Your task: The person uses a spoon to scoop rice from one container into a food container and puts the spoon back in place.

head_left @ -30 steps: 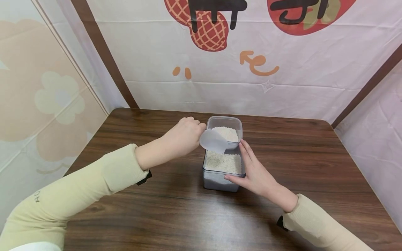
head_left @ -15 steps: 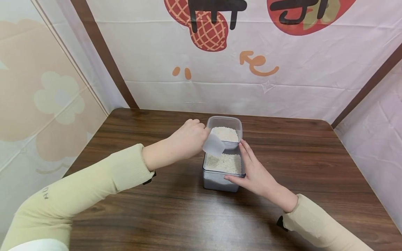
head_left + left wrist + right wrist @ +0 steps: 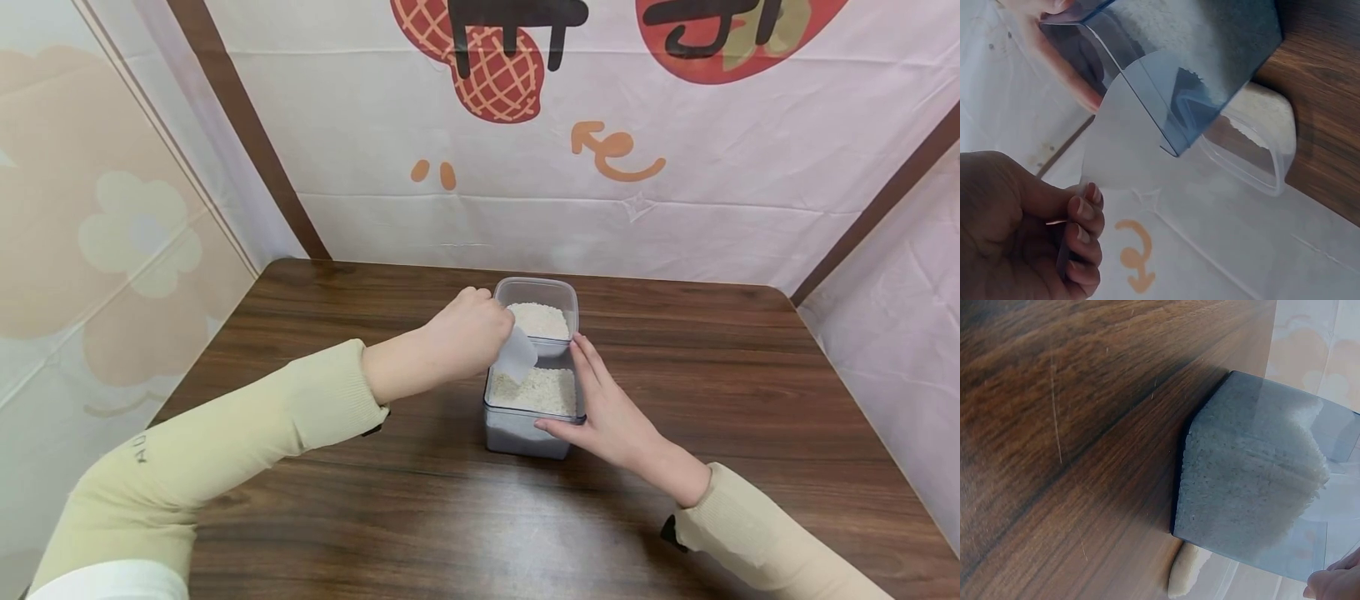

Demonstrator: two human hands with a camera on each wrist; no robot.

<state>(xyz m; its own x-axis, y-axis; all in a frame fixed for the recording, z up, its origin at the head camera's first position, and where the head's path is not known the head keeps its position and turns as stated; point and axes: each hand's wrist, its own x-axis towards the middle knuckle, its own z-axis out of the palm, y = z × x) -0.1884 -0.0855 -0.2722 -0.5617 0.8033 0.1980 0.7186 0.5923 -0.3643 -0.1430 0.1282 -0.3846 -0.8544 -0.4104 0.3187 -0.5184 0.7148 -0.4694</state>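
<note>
My left hand (image 3: 468, 333) pinches the handle of a translucent white scoop (image 3: 517, 354) between thumb and fingers. Tilted, the scoop overhangs the left side of a clear blue-grey rice container (image 3: 528, 437) in the head view. White rice (image 3: 1254, 469) fills much of that container, piled unevenly against its wall. My right hand (image 3: 618, 425) holds the container at its right side, thumb on the near rim and fingers along the far right corner. Right behind stands a smaller clear plastic box (image 3: 536, 287), also with rice (image 3: 540, 319) in it.
Both containers stand on a dark wood-grain table (image 3: 720, 375), toward its back edge. A white printed cloth (image 3: 525, 217) hangs behind the table, and more cloth hangs at both sides.
My left hand has moved to the right with the scoop, which has turned and tipped lower over the large container. My right hand and both containers have stayed put.
</note>
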